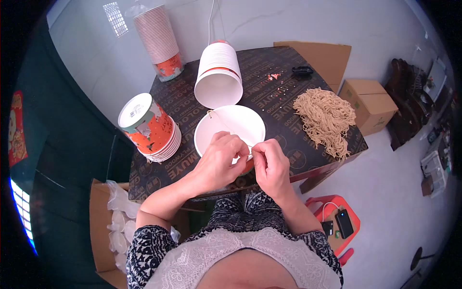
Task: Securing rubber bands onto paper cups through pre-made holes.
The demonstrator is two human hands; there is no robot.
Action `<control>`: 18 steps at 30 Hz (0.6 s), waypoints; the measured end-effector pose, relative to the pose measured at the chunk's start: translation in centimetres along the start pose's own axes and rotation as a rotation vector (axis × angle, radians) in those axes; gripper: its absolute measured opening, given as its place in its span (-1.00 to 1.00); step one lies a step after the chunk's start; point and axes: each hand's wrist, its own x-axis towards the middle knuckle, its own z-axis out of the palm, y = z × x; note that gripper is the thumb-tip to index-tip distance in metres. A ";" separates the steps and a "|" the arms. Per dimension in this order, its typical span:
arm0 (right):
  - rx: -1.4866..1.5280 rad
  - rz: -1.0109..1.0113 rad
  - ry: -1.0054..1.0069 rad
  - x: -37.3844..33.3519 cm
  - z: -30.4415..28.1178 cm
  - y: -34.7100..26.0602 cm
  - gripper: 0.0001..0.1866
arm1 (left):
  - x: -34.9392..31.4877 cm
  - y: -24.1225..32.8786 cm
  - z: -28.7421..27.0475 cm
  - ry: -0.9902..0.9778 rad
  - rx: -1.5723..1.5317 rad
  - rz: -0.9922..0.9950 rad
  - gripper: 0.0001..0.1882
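In front of me an open paper bucket [231,120], white inside with orange showing low on its outer side, stands at the table's near edge. A thin pale cord [222,121] runs from a small fitting at its far left rim across the opening toward my fingers. My left hand [221,161] is closed in a pinch over the near rim. Beside it my right hand [272,166] also pinches, its fingertips close to the left ones. A short bit of the cord seems to show between them; the fingers hide the rest.
A heap of beige cords [325,120] lies on the dark printed table [187,154]. White nested buckets [219,62] lie behind, orange ones [149,127] stand left, and a wrapped stack [156,41] rises at the back. Small orange scraps [273,76] lie near a black object [302,71].
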 end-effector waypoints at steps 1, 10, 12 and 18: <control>-0.002 -0.001 0.000 -0.1 -0.1 -0.1 -0.87 | 0.0 0.0 0.0 0.002 0.004 0.017 -0.84; -0.054 0.006 -0.029 -0.3 -0.5 -0.5 -0.84 | -0.2 -0.2 0.3 0.062 -0.030 0.061 -0.84; -0.053 -0.004 -0.068 -0.2 -0.8 -0.7 -0.84 | -0.2 -0.4 0.3 0.063 -0.032 0.064 -0.84; -0.030 0.010 -0.087 -0.3 -1.0 -1.0 -0.87 | 0.0 -0.5 0.4 0.075 -0.019 0.078 -0.83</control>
